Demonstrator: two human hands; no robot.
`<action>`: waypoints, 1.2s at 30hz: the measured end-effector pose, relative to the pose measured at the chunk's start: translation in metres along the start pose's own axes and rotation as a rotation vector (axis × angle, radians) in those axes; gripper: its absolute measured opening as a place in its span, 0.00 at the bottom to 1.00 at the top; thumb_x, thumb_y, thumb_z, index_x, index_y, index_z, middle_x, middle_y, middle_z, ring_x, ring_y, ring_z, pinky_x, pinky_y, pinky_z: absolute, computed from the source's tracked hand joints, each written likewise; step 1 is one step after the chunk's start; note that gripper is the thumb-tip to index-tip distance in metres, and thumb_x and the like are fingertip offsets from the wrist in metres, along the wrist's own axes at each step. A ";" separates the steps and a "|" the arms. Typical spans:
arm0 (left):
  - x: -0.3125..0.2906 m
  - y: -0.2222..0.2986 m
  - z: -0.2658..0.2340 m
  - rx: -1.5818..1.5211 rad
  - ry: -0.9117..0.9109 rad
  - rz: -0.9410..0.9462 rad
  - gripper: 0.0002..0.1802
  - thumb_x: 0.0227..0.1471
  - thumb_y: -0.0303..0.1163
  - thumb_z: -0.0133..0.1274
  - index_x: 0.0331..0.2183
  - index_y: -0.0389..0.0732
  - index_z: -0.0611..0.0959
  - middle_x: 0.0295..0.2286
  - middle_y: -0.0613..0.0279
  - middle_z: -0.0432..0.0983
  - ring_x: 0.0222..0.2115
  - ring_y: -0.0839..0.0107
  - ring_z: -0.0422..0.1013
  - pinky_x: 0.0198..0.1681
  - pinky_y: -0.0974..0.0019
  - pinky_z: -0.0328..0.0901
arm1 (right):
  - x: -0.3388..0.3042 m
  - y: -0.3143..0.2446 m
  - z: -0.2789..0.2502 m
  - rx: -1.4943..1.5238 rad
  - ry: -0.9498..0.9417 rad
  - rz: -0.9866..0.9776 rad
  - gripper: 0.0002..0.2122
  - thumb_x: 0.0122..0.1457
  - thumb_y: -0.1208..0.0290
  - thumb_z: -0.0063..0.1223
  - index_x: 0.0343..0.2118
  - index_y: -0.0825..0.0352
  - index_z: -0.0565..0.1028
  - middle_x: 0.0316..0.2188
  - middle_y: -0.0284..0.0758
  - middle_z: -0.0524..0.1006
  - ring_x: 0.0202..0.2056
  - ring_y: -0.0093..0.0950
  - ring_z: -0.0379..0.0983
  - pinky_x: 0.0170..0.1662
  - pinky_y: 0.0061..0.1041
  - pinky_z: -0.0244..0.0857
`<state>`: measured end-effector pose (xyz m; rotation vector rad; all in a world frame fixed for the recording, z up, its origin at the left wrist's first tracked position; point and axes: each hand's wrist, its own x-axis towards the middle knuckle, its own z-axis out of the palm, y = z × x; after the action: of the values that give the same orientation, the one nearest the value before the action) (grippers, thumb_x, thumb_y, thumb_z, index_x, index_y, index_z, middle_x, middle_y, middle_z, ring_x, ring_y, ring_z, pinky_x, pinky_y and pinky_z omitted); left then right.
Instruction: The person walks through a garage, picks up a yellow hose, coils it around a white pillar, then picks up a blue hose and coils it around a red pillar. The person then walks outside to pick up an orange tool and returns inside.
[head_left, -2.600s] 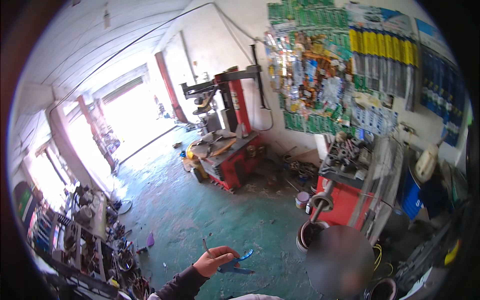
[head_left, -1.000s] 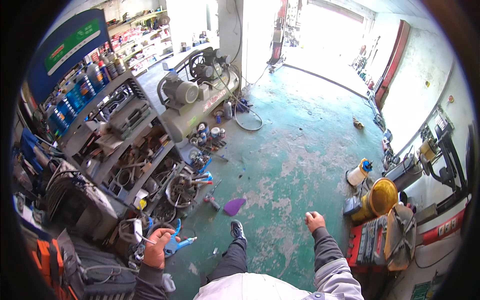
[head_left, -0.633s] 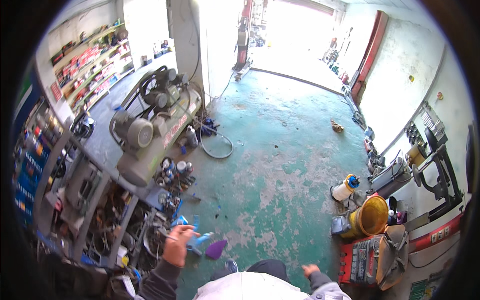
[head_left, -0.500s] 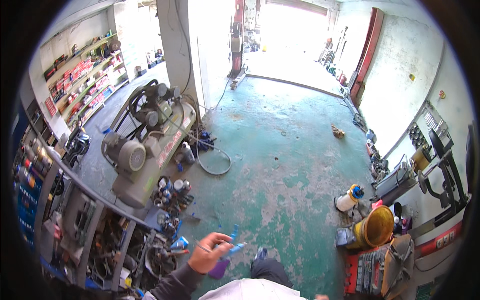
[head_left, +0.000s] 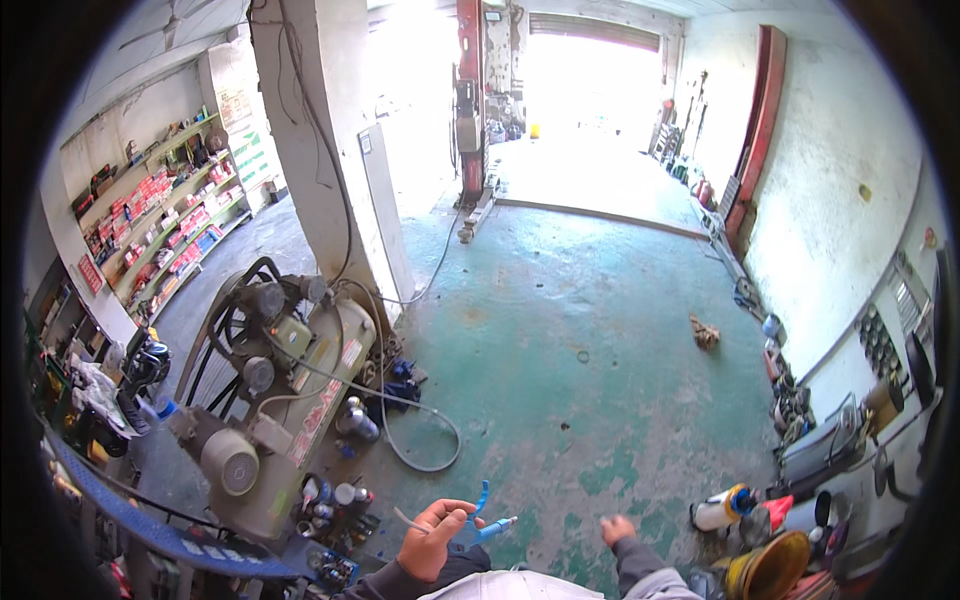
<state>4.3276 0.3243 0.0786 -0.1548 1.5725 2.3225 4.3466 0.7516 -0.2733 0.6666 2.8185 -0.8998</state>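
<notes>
The left hand point(head_left: 432, 541) has its grip closed around the blue tool point(head_left: 492, 529), above the floor's point(head_left: 560, 375) near edge, apparently mid-length for balance; the right hand's point(head_left: 618, 530) closure cannot be told.

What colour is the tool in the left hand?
The tool in the left hand is mostly bright blue; the head view shows it best.
</notes>
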 end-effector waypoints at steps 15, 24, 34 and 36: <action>0.515 0.211 -0.128 -0.170 0.167 0.051 0.15 0.63 0.37 0.47 0.43 0.35 0.78 0.33 0.55 0.80 0.35 0.70 0.74 0.44 0.67 0.66 | 0.374 -0.167 0.029 -0.173 -0.442 0.372 0.28 0.56 0.45 0.48 0.39 0.71 0.78 0.40 0.56 0.77 0.44 0.53 0.74 0.47 0.46 0.67; 0.793 0.299 -0.170 -0.102 0.149 0.091 0.14 0.61 0.35 0.48 0.43 0.34 0.78 0.34 0.55 0.80 0.36 0.72 0.74 0.46 0.68 0.66 | 0.571 -0.299 0.088 0.059 -0.553 0.689 0.24 0.56 0.48 0.50 0.34 0.71 0.79 0.33 0.54 0.78 0.38 0.49 0.76 0.43 0.45 0.68; 1.072 0.452 -0.201 0.027 0.313 0.231 0.14 0.60 0.32 0.49 0.43 0.33 0.77 0.35 0.56 0.80 0.39 0.73 0.73 0.48 0.69 0.64 | 1.149 -0.640 0.052 -0.019 -0.154 -0.166 0.22 0.55 0.51 0.53 0.29 0.72 0.78 0.33 0.55 0.78 0.40 0.53 0.74 0.42 0.47 0.68; 1.122 0.481 -0.219 0.134 0.278 0.287 0.14 0.61 0.32 0.49 0.44 0.32 0.77 0.36 0.56 0.80 0.39 0.74 0.73 0.49 0.69 0.64 | 1.248 -0.755 0.035 0.043 -0.119 -0.304 0.20 0.56 0.53 0.54 0.30 0.71 0.79 0.32 0.52 0.79 0.38 0.50 0.76 0.41 0.43 0.69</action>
<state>3.0943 0.1974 0.1147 -0.2428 1.9971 2.4826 2.8936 0.6498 -0.1931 0.1810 2.8438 -1.0092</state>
